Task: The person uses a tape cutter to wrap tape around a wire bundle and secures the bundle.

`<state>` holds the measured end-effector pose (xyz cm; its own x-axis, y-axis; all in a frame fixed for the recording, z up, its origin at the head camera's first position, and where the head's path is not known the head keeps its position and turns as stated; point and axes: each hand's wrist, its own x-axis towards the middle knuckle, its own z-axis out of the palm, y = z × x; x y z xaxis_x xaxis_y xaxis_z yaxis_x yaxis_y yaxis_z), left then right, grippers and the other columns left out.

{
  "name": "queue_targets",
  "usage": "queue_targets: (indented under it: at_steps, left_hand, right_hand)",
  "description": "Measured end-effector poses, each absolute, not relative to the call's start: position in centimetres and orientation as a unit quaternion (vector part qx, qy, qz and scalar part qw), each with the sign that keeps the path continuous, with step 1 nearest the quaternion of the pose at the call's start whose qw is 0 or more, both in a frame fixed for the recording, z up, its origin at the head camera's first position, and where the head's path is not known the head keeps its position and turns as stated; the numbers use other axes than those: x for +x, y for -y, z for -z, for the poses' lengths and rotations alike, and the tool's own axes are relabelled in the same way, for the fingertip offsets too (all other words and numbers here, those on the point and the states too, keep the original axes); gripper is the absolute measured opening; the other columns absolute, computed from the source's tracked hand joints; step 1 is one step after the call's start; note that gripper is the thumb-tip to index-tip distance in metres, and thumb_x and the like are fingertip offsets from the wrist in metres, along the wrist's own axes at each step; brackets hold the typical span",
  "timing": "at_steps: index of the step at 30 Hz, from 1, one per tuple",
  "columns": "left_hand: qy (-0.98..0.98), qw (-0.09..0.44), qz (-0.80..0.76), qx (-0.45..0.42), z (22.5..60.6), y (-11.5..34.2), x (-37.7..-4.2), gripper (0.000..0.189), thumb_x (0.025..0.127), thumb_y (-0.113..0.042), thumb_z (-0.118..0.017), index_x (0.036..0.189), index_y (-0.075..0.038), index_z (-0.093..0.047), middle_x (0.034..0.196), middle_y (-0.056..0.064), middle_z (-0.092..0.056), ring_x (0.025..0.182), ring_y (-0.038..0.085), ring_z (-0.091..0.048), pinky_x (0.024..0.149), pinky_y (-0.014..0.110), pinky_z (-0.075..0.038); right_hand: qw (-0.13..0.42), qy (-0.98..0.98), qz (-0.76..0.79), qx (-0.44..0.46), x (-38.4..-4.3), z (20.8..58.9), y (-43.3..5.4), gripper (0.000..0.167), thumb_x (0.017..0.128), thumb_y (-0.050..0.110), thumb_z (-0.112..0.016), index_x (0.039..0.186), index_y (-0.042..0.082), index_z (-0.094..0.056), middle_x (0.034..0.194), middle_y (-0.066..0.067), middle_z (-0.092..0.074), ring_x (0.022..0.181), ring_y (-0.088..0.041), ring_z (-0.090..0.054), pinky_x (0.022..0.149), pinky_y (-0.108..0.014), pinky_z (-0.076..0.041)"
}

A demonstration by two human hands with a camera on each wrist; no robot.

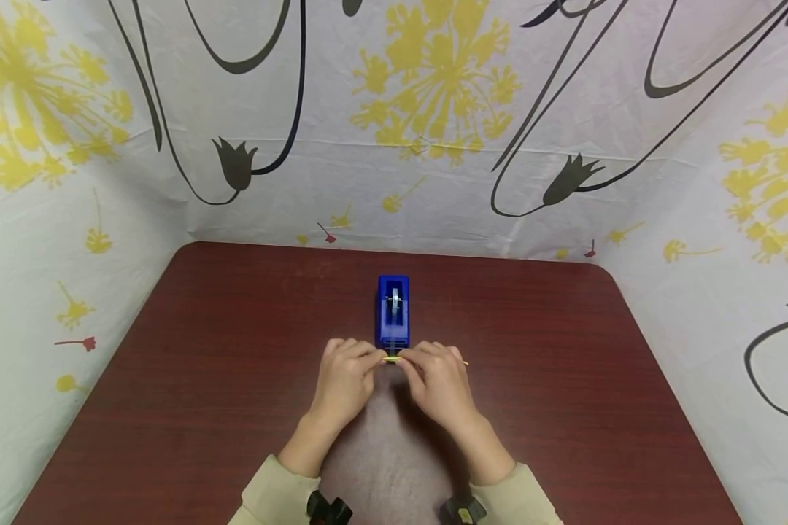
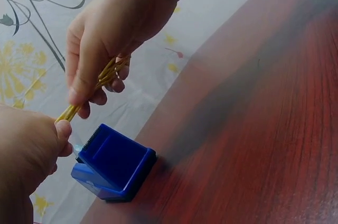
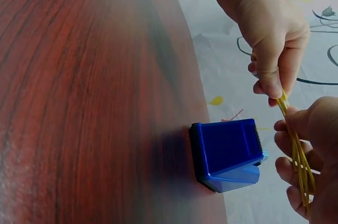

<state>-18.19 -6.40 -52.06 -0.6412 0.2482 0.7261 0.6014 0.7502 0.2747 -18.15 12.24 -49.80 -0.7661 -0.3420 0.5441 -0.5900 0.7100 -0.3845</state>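
A bundle of thin yellow strands (image 1: 391, 359) stretches between my two hands. My left hand (image 1: 344, 383) pinches one end between thumb and forefinger. Close beside it, my right hand (image 1: 440, 383) pinches the same bundle. In the right wrist view, loose strands (image 3: 298, 155) run on past the right thumb along the curled fingers. Both hands are at the near end of a blue tape dispenser (image 1: 394, 332), by its toothed cutter. A roll of clear tape (image 1: 395, 302) sits in the dispenser. The left wrist view shows the dispenser's blue body (image 2: 119, 160) just below the hands.
The dispenser stands on a dark red wood-grain table (image 1: 256, 313) with rounded far corners. White cloth (image 1: 433, 197) with yellow and grey flower prints hangs behind the table and along both sides. Dark wrist mounts (image 1: 328, 508) sit at the light sleeves.
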Motion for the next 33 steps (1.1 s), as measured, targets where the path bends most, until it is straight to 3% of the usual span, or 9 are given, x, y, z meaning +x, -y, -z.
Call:
queue_targets:
  at_steps: [6,12,20,33]
  left_hand:
    - [0.865,0.357,0.255,-0.245,52.2,6.4,-18.2,0.008,0.078,-0.008,-0.084,0.085,-0.012,-0.082,0.079,-0.003,-0.072,0.067,0.018,-0.062,0.070,0.037,-0.045]
    - [0.866,0.350,0.259,-0.246,52.3,6.4,-18.1,0.010,0.078,-0.007,-0.084,0.087,-0.011,-0.082,0.080,-0.002,-0.072,0.067,0.018,-0.061,0.070,0.037,-0.044]
    - [0.869,0.331,0.264,-0.256,52.3,6.4,-18.1,0.009,0.082,-0.011,-0.082,0.090,-0.010,-0.079,0.081,-0.001,-0.070,0.070,0.019,-0.062,0.071,0.037,-0.045]
    - [0.910,0.225,0.266,-0.224,51.2,6.6,-17.7,0.014,0.099,-0.015,-0.063,0.099,-0.009,-0.076,0.085,0.000,-0.070,0.077,0.019,-0.064,0.076,0.037,-0.042]
  right_hand:
    - [0.189,0.910,-0.269,0.254,-18.1,49.6,-12.2,0.010,0.094,0.016,-0.072,0.099,0.010,-0.079,0.088,0.001,-0.073,0.080,-0.019,-0.067,0.070,-0.039,-0.045]
    - [0.172,0.918,-0.262,0.244,-18.2,49.4,-12.2,0.006,0.092,0.015,-0.074,0.087,0.015,-0.078,0.080,0.005,-0.071,0.072,-0.016,-0.061,0.070,-0.038,-0.042]
    - [0.176,0.917,-0.273,0.232,-18.2,49.3,-12.2,0.005,0.089,0.016,-0.077,0.084,0.016,-0.078,0.079,0.006,-0.070,0.071,-0.014,-0.060,0.072,-0.039,-0.040]
    - [0.202,0.908,-0.266,0.252,-18.3,49.6,-12.2,0.005,0.088,0.014,-0.078,0.083,0.017,-0.078,0.075,0.008,-0.067,0.070,-0.014,-0.058,0.071,-0.039,-0.039]
